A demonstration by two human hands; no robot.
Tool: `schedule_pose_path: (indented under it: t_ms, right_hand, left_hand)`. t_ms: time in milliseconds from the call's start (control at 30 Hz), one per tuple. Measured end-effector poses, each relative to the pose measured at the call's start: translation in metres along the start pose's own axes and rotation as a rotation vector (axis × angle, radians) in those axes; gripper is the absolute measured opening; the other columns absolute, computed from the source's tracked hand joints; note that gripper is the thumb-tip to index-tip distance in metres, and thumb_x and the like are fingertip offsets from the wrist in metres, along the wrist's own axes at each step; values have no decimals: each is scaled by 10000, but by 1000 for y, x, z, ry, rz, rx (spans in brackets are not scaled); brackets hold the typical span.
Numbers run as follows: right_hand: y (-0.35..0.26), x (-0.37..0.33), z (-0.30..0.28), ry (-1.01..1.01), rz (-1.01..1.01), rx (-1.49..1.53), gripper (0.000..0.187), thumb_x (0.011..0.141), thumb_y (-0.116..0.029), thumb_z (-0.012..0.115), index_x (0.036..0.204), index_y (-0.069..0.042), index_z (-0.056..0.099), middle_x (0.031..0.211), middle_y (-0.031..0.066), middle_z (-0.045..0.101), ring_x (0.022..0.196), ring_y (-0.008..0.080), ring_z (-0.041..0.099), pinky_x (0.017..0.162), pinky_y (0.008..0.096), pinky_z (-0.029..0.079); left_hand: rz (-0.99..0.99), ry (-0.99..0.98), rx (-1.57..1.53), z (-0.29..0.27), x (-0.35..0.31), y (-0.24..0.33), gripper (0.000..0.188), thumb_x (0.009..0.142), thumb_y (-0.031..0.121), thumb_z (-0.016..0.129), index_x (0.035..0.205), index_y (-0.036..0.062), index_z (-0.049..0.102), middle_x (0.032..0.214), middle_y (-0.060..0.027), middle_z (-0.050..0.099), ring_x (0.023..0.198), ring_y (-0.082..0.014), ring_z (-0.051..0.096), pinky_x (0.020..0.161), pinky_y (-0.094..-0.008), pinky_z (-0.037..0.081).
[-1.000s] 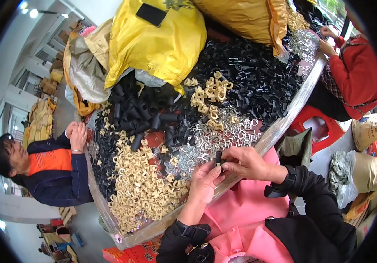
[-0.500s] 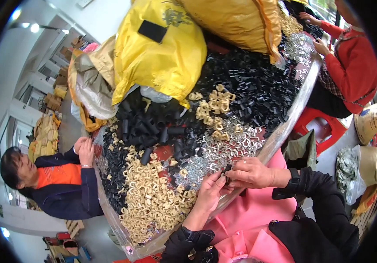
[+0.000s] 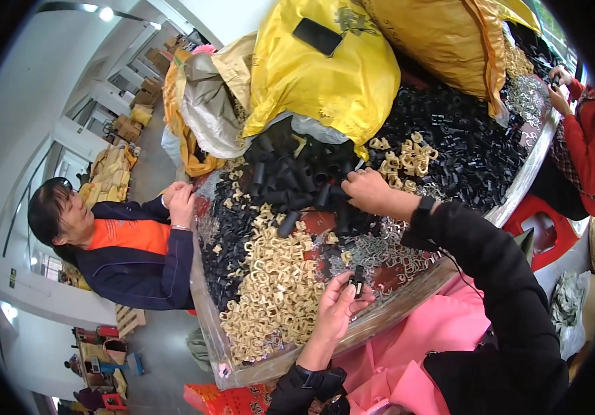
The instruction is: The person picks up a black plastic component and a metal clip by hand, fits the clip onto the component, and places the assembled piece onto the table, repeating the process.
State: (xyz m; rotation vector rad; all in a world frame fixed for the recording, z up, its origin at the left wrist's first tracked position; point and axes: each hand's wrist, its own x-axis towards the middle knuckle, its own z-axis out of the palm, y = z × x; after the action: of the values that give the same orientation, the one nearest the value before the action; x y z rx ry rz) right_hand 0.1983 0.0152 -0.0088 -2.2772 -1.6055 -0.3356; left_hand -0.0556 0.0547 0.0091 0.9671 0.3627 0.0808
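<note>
My left hand [image 3: 339,309] is raised over the near edge of the table, pinching a small black plastic part [image 3: 359,274] between thumb and fingers. My right hand [image 3: 372,191] reaches out over the heap of black plastic tubes [image 3: 289,176], with its fingers bent down at the heap's right side. Whatever lies under those fingertips is hidden. Between my hands is a spread of small silver metal clips [image 3: 375,249]. Beige plastic clips [image 3: 270,297] form a big pile left of my left hand, and a smaller beige cluster [image 3: 408,159] sits just beyond my right hand.
Large yellow bags [image 3: 321,76] stand at the back, a dark phone [image 3: 318,37] on one. Small black parts [image 3: 442,131] cover the far right. A co-worker in orange [image 3: 131,238] sits left; another in red [image 3: 584,138] sits right, near a red stool [image 3: 543,232]. A wooden rim [image 3: 380,318] edges the table.
My right hand has left my left hand and moved forward to the black tubes. My left hand keeps the black part. The view has shifted left, so the table appears further right.
</note>
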Motion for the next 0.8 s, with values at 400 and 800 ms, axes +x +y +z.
schedule_pose_path:
  t_ms: [400,800]
  right_hand:
    - [13,-32,-64,48,37,459,327,687,-203,634,938,-34,509,834,99,551,762,224,560,646,332,445]
    - [3,-132,-68,-5,328,853,258,824,-277,494,875,-27,533,732,121,569,636,213,565,561,330,445]
  left_hand:
    - [-25,12,7,-9,-3,-2,289,847,107,481,1102,-24,446,988,-152,553,776,-164,573,680,-246,501]
    - [-125,-9,-62,21,27,-13,298,841,111,503,1110,-6,451,941,-106,566,664,-110,517,537,-203,421]
